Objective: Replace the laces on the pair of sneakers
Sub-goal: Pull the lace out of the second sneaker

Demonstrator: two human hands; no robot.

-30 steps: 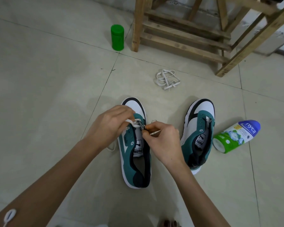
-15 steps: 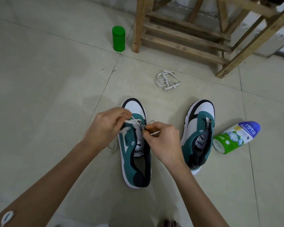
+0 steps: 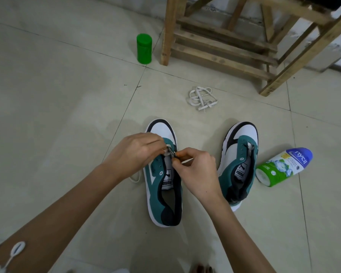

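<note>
- A green canister (image 3: 144, 48) with a lid stands upright on the tiled floor (image 3: 47, 115), toward the far side, on a grout line.
- A rough wooden frame (image 3: 222, 47) of legs and slats stands at the floor's far right, its nearest leg just beside the canister.
- A green-and-white bottle (image 3: 283, 167) marked "nycil" lies on its side near the floor's right edge, blue end pointing away.

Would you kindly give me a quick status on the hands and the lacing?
Left hand and right hand pinching white lace at front eyelets of left-side sneaker. Right-side sneaker untouched alongside. Loose lace bundle on floor ahead, not obstructing.
</note>
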